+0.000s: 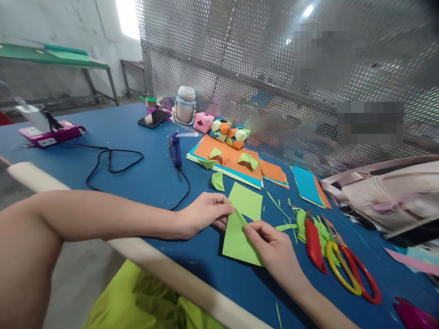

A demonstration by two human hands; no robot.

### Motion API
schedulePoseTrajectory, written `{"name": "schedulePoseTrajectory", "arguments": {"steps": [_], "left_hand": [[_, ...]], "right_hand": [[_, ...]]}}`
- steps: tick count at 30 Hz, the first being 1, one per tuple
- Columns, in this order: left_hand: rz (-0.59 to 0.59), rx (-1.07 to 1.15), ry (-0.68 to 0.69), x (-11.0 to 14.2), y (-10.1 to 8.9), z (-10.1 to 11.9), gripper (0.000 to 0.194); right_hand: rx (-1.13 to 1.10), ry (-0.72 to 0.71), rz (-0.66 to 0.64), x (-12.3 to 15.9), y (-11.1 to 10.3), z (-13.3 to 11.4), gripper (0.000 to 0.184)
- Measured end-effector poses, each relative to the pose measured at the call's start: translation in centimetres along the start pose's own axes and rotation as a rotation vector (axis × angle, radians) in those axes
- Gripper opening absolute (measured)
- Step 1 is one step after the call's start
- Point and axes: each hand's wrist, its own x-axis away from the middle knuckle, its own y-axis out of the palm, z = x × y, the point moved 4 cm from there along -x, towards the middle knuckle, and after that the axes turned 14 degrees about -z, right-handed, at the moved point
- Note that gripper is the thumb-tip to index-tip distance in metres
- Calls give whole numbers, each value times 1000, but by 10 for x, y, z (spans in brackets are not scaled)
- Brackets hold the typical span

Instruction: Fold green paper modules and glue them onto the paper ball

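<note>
A light green sheet of paper (pixel 240 244) is held between both hands just above the blue table. My left hand (pixel 209 212) pinches its upper corner between thumb and fingers. On the sheet's right edge, my right hand (pixel 269 242) grips with thumb and forefinger. One edge of the sheet looks creased or folded over between the hands. Just beyond lies a second green square (pixel 246 200), flat on the table. A small folded green piece (pixel 217 181) rests left of that square. More folded green pieces (pixel 248 161) sit on a stack of orange, blue and green paper (pixel 236 167).
Right of my hands lie a red cutter (pixel 313 244), scissors (pixel 351 269) and green scraps. A blue glue gun (pixel 175 151) stands at the left, its cable trailing across the table (pixel 154 164). Paper balls (pixel 228 132) and a bottle (pixel 185 105) line the perforated metal screen (pixel 260 59).
</note>
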Motion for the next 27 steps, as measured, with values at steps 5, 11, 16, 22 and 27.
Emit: {"name": "schedulePoseTrajectory", "arguments": {"steps": [5, 11, 16, 22, 27], "left_hand": [[-7, 53, -12, -1, -2, -2, 22], [-57, 65, -103, -2, -1, -7, 27], [-223, -1, -235, 0, 5, -11, 35], [-292, -42, -362, 6, 10, -13, 34], [-286, -68, -377, 6, 11, -12, 28]], "right_hand": [[-28, 20, 0, 0, 0, -1, 40], [-103, 69, 33, 1, -2, 5, 39], [-153, 107, 96, -1, -9, 20, 38], [-309, 111, 125, -5, -11, 27, 32], [-510, 207, 89, -6, -7, 26, 32]]}}
